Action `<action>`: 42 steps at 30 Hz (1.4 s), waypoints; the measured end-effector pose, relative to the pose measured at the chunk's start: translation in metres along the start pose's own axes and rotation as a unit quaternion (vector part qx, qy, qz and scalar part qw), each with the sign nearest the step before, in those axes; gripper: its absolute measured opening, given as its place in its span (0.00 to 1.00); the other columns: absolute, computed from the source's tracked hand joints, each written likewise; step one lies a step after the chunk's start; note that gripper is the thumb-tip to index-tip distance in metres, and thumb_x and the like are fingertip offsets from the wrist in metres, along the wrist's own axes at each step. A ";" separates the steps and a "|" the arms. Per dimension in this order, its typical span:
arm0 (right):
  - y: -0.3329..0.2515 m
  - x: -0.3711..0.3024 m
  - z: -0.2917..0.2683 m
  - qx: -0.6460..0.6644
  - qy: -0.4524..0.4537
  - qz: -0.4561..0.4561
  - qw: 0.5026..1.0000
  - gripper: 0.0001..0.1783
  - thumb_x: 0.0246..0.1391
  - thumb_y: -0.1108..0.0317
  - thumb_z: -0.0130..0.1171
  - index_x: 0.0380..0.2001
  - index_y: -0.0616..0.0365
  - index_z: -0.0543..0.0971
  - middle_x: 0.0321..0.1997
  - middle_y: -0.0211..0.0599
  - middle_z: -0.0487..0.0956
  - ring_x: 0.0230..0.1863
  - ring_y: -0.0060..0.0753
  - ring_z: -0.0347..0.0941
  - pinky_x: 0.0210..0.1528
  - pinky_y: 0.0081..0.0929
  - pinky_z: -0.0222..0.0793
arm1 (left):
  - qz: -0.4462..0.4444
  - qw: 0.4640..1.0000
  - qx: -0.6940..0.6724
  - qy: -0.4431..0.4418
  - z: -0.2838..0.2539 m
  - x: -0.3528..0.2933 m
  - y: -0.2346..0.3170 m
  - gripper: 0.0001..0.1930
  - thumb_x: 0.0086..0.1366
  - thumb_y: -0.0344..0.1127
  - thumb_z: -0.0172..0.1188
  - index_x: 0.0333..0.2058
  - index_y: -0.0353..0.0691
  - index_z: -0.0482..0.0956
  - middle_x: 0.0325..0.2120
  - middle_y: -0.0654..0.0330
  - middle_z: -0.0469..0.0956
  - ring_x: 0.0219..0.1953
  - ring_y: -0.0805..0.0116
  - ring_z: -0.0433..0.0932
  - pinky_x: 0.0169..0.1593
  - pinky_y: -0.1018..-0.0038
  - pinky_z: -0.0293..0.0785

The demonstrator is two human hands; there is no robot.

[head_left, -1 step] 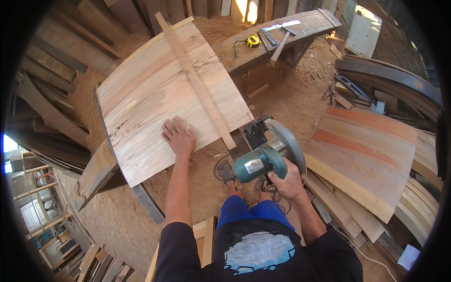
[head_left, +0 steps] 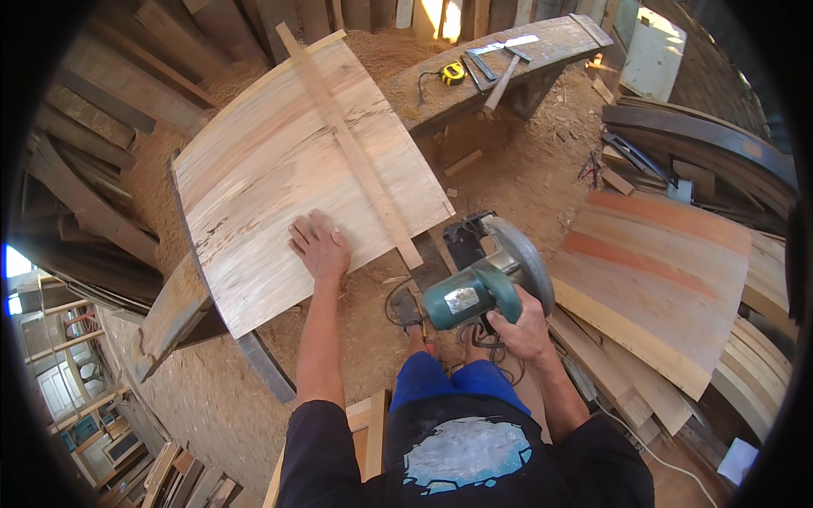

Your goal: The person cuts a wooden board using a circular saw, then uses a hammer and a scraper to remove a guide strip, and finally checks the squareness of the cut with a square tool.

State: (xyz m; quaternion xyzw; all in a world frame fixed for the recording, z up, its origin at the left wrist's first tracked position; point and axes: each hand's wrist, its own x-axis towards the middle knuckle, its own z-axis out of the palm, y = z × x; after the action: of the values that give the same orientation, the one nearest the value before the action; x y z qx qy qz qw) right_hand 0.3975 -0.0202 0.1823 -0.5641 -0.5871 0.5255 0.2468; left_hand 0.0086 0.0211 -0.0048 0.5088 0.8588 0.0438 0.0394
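Observation:
My left hand (head_left: 320, 245) lies flat, fingers spread, on a pale wooden panel (head_left: 262, 195) near its front edge. A narrow wooden strip (head_left: 360, 165) runs lengthwise across the panel, and its near end sticks out past the edge. In my right hand (head_left: 521, 326) is the rear handle of a green circular saw (head_left: 466, 292). The saw hangs just off the panel's near right corner, with its rounded guard on the right side. A gap shows between the saw's base and the panel. The blade itself is hidden by the guard.
A bench plank (head_left: 550, 42) at the back carries a yellow tape measure (head_left: 453, 74), a hammer (head_left: 501, 85) and a square (head_left: 483, 66). Another wooden panel (head_left: 652, 271) leans on stacked boards at the right. The saw's cord loops near my feet. Sawdust covers the ground.
The saw in my right hand has shifted very slightly right, away from the panel's corner. My left hand stays on the panel.

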 end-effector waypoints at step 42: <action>0.059 0.006 -0.016 0.071 0.101 0.153 0.981 0.15 0.52 0.75 0.62 0.44 0.66 0.79 0.34 0.31 0.80 0.33 0.22 0.73 0.38 0.25 0.71 | -0.096 0.993 -0.040 -0.059 -0.002 0.013 0.076 0.33 0.74 0.51 0.40 0.75 0.56 0.51 0.74 0.31 0.35 0.76 0.29 0.29 0.73 0.37 0.25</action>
State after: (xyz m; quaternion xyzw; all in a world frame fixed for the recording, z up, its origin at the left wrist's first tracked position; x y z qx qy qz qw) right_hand 0.4337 -0.0204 0.1325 -0.6783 -0.4275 0.5378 0.2607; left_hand 0.0679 0.0684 0.0060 0.4235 0.8976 0.0442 0.1143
